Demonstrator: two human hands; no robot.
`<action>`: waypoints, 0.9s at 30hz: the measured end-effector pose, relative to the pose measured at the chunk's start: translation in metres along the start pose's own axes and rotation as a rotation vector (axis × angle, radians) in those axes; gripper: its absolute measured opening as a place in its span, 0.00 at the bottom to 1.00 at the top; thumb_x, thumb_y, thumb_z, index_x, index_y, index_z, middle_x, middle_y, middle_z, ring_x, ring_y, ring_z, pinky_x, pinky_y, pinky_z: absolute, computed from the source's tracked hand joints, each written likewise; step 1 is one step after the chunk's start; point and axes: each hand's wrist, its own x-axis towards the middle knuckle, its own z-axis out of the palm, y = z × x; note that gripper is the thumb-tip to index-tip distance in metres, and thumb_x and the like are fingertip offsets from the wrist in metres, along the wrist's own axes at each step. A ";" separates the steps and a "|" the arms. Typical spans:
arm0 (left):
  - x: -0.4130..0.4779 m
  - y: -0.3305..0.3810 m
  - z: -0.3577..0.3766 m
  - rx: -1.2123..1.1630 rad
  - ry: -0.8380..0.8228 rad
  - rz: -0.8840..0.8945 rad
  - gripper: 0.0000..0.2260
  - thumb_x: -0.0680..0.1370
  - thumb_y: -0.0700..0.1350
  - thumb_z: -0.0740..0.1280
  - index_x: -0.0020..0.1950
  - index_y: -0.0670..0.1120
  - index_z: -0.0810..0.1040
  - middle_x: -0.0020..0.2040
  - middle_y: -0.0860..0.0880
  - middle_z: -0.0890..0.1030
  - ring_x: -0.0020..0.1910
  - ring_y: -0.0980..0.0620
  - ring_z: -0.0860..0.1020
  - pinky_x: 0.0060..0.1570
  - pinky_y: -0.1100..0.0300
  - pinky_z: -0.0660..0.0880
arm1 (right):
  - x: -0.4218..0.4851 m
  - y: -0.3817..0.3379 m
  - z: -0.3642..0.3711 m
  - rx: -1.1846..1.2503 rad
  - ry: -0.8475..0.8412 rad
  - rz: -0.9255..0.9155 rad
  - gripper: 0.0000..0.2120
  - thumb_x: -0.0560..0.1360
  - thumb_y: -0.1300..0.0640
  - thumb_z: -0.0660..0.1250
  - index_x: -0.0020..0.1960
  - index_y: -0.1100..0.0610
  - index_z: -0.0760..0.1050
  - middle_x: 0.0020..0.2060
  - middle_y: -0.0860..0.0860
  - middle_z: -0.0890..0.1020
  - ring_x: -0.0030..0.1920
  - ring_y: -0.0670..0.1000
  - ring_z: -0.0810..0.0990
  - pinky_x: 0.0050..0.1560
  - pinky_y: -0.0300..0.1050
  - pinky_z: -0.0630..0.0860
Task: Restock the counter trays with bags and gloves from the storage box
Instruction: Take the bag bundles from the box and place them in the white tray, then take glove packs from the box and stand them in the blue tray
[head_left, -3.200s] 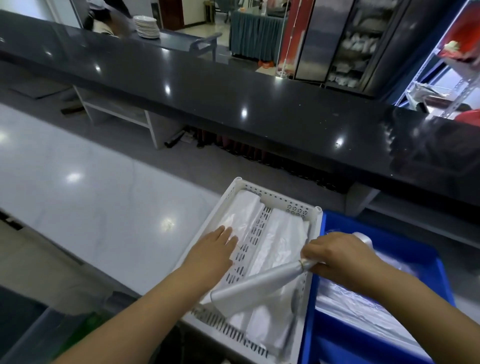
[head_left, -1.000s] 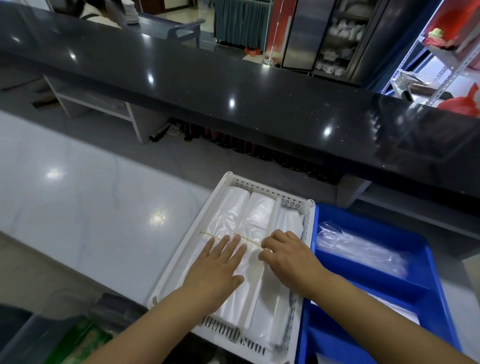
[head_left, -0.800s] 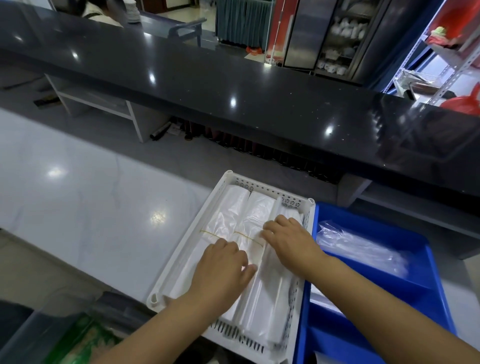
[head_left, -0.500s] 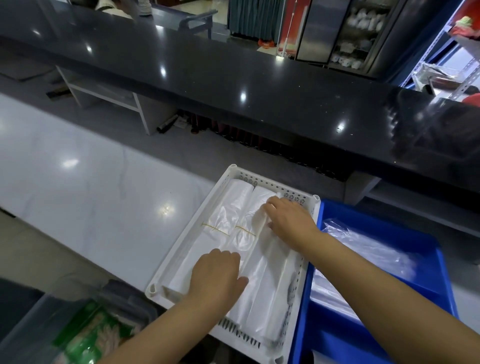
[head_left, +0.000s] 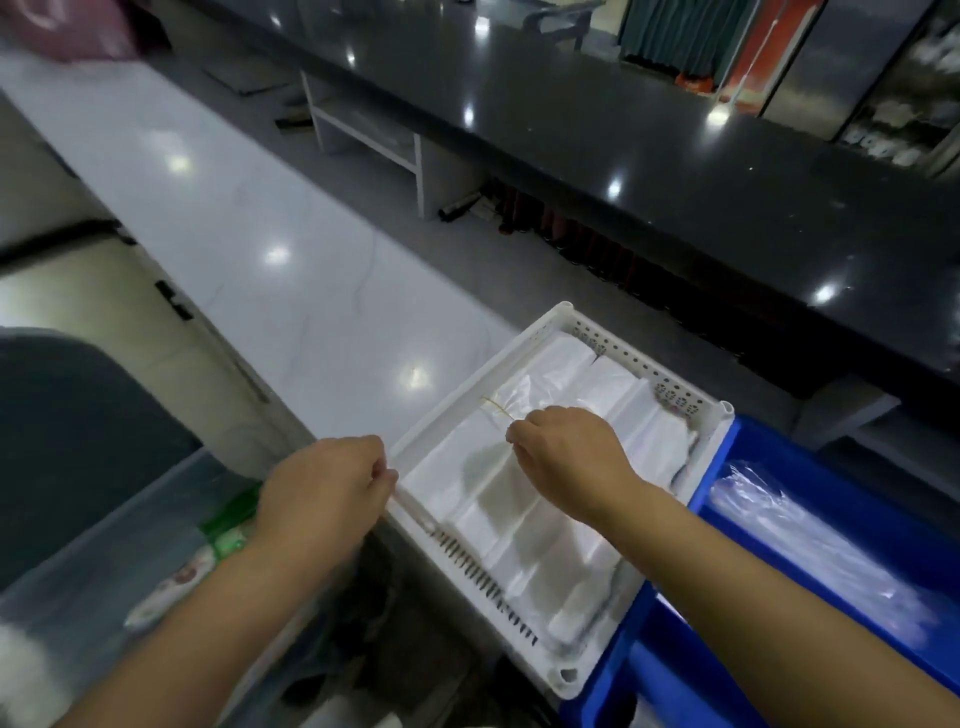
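Note:
A white perforated tray (head_left: 447, 410) on the pale counter holds several flat bundles of white plastic bags (head_left: 530, 525) lying side by side. My right hand (head_left: 569, 457) hovers over the middle of the bundles, and its fingertips pinch a thin yellow rubber band (head_left: 496, 406) that stretches up and left across the leftmost bundle. My left hand (head_left: 324, 491) is closed at the tray's left rim with its fingertips beside the edge; nothing shows in it. A blue tray (head_left: 727, 452) touching the white one on the right holds clear plastic film (head_left: 810, 545).
A clear storage box (head_left: 104, 561) with green-and-white packets (head_left: 223, 535) stands below the counter at lower left. A raised black countertop (head_left: 675, 171) runs across the back. The pale marble counter (head_left: 249, 218) stretches to the left of the trays.
Both hands have lifted off the bag bundles. My left hand has slid left to the tray's rim and closed. My right hand has drawn back and now pinches the rubber band. The view has swung left.

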 end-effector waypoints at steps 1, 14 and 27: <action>-0.006 -0.014 -0.006 0.018 0.018 -0.028 0.11 0.75 0.54 0.63 0.35 0.53 0.71 0.30 0.55 0.72 0.29 0.55 0.70 0.23 0.62 0.56 | 0.005 -0.013 -0.003 -0.009 -0.007 -0.029 0.09 0.74 0.63 0.57 0.46 0.57 0.76 0.37 0.53 0.80 0.37 0.56 0.76 0.34 0.45 0.68; -0.090 -0.226 -0.052 0.002 0.123 -0.447 0.10 0.74 0.50 0.66 0.34 0.53 0.71 0.31 0.54 0.75 0.31 0.52 0.70 0.27 0.59 0.62 | 0.086 -0.200 -0.017 0.018 0.001 -0.375 0.07 0.75 0.58 0.60 0.43 0.56 0.76 0.34 0.52 0.79 0.34 0.55 0.76 0.33 0.45 0.74; -0.151 -0.394 -0.026 -0.036 -0.101 -0.577 0.06 0.74 0.49 0.64 0.39 0.50 0.76 0.39 0.49 0.81 0.39 0.45 0.79 0.31 0.59 0.64 | 0.140 -0.339 0.100 0.144 -0.225 -0.308 0.11 0.62 0.56 0.70 0.26 0.59 0.72 0.20 0.56 0.75 0.19 0.58 0.73 0.21 0.39 0.58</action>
